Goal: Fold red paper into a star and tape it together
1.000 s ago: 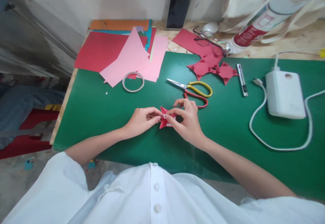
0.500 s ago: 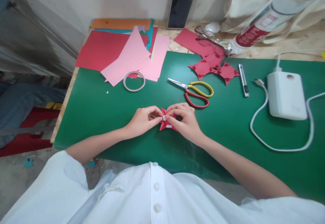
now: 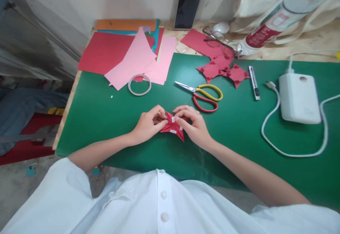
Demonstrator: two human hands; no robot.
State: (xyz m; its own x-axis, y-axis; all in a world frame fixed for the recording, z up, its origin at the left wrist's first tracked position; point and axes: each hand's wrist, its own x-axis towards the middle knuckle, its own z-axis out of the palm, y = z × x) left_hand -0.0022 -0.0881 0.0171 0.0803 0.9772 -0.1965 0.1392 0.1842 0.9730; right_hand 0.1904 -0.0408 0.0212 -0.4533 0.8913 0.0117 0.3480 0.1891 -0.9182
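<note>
A folded red paper star point(image 3: 175, 127) with several small white tape pieces on it lies between my hands, over the green mat point(image 3: 127, 120). My left hand point(image 3: 151, 123) pinches the star's left edge between thumb and fingers. On the other side, my right hand point(image 3: 193, 122) has its thumb and fingertips closed at the star's upper right, near a white tape piece point(image 3: 173, 119). The fingers partly cover the right side of the star. Just beyond my right hand lie scissors point(image 3: 197, 90) with one yellow and one red handle, blades pointing left.
A tape roll point(image 3: 139, 85) lies by pink and red paper sheets point(image 3: 106, 50) at the back left. More red paper stars point(image 3: 236, 74), a utility knife point(image 3: 254, 83), glasses point(image 3: 220, 43) and a white power bank point(image 3: 300, 97) with a looped cable are to the right.
The red star has turned between my hands and more of its taped face shows. My left hand has shifted slightly left on its edge, and my hands are a little further apart.
</note>
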